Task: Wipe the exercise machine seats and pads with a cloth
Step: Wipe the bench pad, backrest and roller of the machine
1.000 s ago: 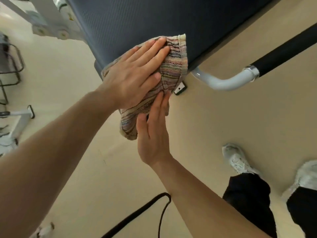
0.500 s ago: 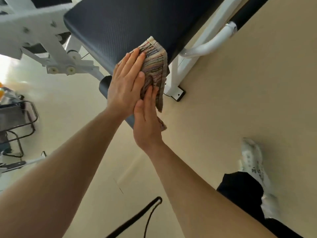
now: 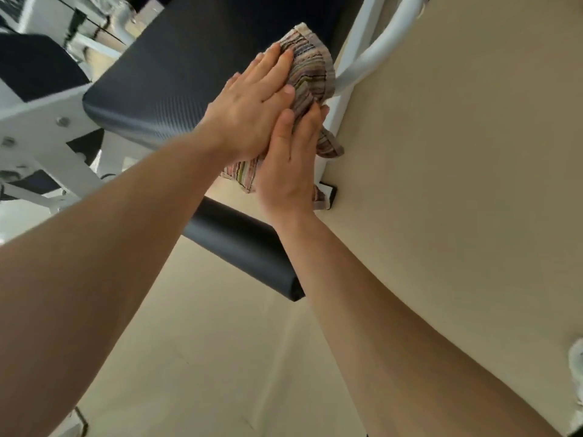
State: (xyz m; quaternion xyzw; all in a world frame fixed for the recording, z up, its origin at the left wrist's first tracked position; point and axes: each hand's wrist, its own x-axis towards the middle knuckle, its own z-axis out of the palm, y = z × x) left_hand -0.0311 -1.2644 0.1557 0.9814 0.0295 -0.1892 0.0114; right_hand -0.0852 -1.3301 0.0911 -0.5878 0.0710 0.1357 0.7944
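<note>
A beige floor [image 3: 441,184] fills the right side and the bottom of the view, with a white frame [image 3: 41,127] of an exercise machine at the left. Two bolts show on the frame, one [image 3: 62,121] above and right of the other [image 3: 8,141]. One bent white tube [image 3: 378,48] runs down past the upper right.

Three dark pads can be counted. The broad seat [image 3: 164,83] lies in the upper middle, a roller [image 3: 239,244] lies below it and partly behind the forearms, and a third pad [image 3: 34,67] sits at the upper left, blurred.

There is one cloth [image 3: 310,74], striped in many colours. It lies over the seat's right edge, part on top and part hanging down the side.

Both hands are on it. The left hand [image 3: 252,111] lies flat on top, fingers straight and together, pressing the cloth onto the seat. The right hand [image 3: 288,162] is just below and touching the left, its fingers straight, pressing the hanging part against the seat's side. Neither hand is clenched. A corner of the cloth sticks out to the right of the right hand, and another shows below the left hand's wrist.

One white shoe [image 3: 575,357] shows at the lower right edge.
</note>
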